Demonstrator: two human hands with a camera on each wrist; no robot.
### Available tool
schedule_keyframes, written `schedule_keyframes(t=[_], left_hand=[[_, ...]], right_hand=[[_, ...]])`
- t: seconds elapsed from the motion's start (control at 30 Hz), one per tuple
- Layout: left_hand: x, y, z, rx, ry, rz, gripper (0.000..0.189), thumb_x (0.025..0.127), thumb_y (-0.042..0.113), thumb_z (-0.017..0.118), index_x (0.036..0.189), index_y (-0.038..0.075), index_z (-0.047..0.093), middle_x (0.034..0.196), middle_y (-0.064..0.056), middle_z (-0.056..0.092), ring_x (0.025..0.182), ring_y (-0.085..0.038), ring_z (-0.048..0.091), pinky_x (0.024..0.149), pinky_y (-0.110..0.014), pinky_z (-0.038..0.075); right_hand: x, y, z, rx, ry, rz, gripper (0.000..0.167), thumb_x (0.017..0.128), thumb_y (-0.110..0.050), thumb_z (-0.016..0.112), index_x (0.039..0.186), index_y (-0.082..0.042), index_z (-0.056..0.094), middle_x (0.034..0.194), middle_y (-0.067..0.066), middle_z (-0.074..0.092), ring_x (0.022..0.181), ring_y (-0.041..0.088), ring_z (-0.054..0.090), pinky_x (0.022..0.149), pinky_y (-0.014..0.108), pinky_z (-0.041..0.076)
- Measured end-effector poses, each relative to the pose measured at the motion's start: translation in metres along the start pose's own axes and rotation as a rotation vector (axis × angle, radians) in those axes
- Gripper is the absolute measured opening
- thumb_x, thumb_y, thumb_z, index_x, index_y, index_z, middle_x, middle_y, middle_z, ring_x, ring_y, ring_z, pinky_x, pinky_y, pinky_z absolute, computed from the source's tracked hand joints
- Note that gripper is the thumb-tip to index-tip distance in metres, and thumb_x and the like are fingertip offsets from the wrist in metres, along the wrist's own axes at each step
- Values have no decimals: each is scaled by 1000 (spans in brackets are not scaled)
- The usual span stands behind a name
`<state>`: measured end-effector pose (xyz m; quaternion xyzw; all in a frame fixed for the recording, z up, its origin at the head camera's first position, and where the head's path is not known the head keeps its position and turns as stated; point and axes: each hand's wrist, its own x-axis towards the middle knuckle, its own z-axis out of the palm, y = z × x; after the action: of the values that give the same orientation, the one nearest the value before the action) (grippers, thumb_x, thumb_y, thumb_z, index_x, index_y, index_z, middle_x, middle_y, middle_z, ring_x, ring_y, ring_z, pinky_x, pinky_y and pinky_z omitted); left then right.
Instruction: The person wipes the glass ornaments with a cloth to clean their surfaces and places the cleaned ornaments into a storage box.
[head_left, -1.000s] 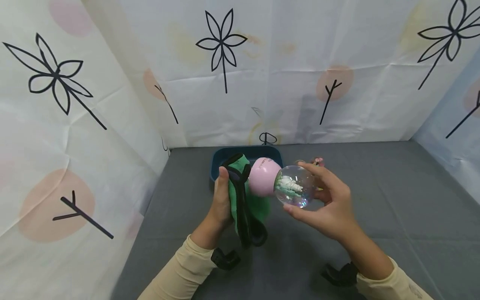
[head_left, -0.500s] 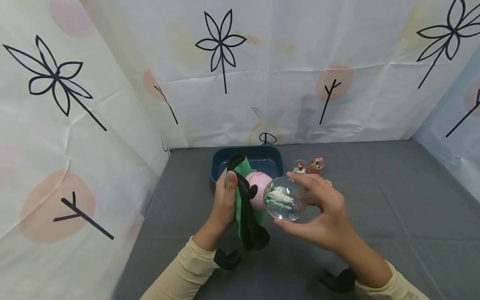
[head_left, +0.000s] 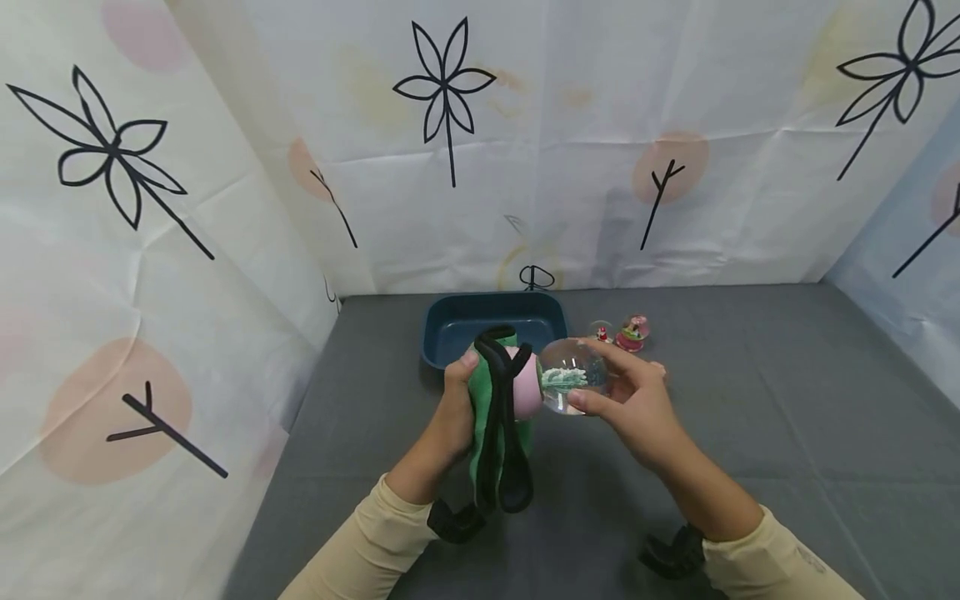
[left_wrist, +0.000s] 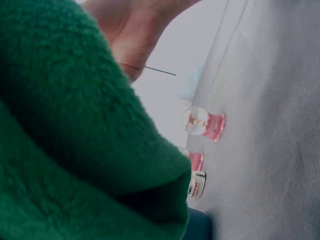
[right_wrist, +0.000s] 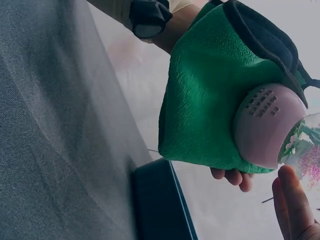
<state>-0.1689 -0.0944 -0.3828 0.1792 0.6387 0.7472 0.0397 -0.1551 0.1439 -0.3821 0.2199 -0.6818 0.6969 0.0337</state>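
Note:
A snow globe with a pink rounded base and a clear ball lies sideways between both hands, above the table. My left hand grips a green cloth with black edging, which is pressed around the end of the base. In the right wrist view, raised lettering shows on the pink base, and left fingertips stick out below the cloth. My right hand holds the clear ball between thumb and fingers. Green cloth fills much of the left wrist view.
A dark blue tub stands behind the hands at the back of the grey table. Right of it sit small snow globes, one with a pink base and one with a red figure. Patterned white sheets hang around.
The cloth and left hand have shifted slightly right. The right hand has moved left, dipped and come back up, and the snow globe has turned. Small globes behind it have come into sight.

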Motion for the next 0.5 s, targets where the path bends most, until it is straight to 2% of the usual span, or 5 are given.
schedule_keyframes(t=[0.13, 0.2, 0.3, 0.4, 0.5], left_hand=[[-1, 1, 0, -90, -42, 11, 60, 91, 39, 32, 139, 3, 29, 125, -5, 45, 99, -8, 52, 84, -18, 48], [-2, 2, -1, -98, -45, 0, 65, 87, 32, 36, 144, 3, 23, 131, -8, 39, 103, -9, 48, 86, -17, 46], [-3, 4, -2, -58, -22, -36, 73, 83, 25, 42, 147, 2, 16, 130, -13, 37, 100, -11, 48, 83, -16, 45], [-3, 4, -2, -21, 10, -65, 73, 84, 24, 48, 146, 3, 17, 120, -13, 45, 93, -11, 55, 80, -18, 49], [-2, 2, -1, 10, 19, -18, 65, 93, 26, 53, 146, 1, 26, 114, -10, 51, 88, -11, 60, 78, -20, 54]], right_hand=[[2, -1, -1, 17, 32, 30, 54, 93, 9, 68, 145, 11, 53, 128, -5, 69, 103, 12, 76, 78, 30, 66], [2, -1, -1, 17, 40, 33, 54, 93, 9, 68, 145, 14, 52, 125, -4, 70, 101, 13, 76, 76, 31, 67], [2, -2, -2, 20, 46, 24, 53, 93, 9, 67, 144, 13, 54, 121, -3, 71, 96, 13, 76, 74, 32, 67], [2, -2, -4, 32, 45, 10, 50, 93, 10, 67, 142, 5, 60, 120, -1, 71, 93, 14, 76, 73, 32, 67], [2, -2, -5, 74, 47, 1, 49, 94, 11, 64, 139, -7, 65, 120, 0, 70, 92, 14, 75, 72, 33, 67]])
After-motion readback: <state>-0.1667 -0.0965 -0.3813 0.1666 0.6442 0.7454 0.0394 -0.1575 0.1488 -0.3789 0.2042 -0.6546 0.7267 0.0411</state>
